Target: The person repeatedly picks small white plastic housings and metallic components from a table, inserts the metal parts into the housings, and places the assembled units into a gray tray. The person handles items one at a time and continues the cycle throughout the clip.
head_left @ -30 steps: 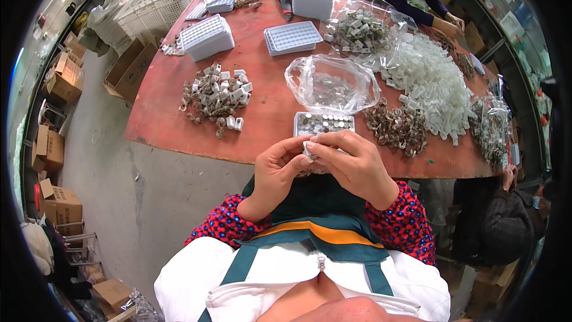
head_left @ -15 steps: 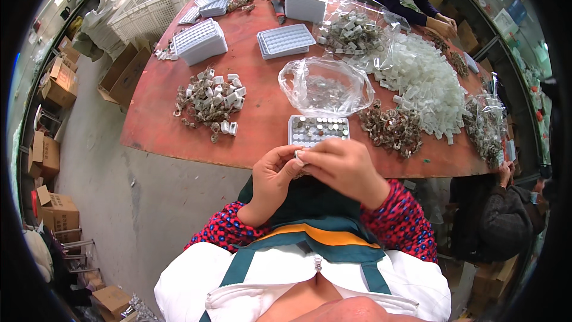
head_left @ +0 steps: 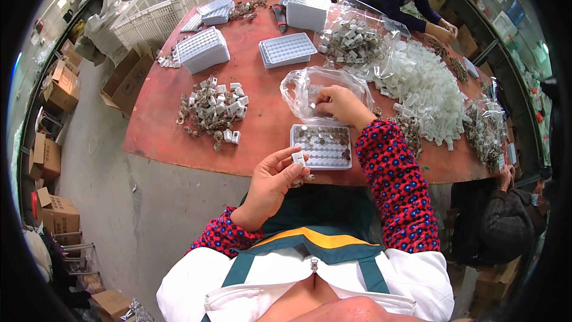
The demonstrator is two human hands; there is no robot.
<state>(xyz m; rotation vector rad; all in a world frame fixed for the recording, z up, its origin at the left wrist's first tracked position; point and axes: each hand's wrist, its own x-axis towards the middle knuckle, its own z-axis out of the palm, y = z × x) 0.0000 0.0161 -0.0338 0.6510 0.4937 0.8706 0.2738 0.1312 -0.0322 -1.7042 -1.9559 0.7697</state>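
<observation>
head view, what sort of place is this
Likely a small assembly workshop: the left hand holds a small white part, a red table bears heaps of small pieces and stacked trays, and cardboard boxes stand along the left side.

Left hand (head_left: pixel 269 189) pinches a small white housing (head_left: pixel 298 158) at the near-left corner of a white tray (head_left: pixel 322 163). Right hand (head_left: pixel 341 106) dips into a clear plastic bag (head_left: pixel 291 93), fingers curled; grasp unclear. Small discs (head_left: pixel 322 140) occupy part of the tray. Red table (head_left: pixel 161 113) bears, at left, a pile of white housings with metal parts (head_left: pixel 217 108); at right, a heap of translucent pieces (head_left: pixel 426 92).
</observation>
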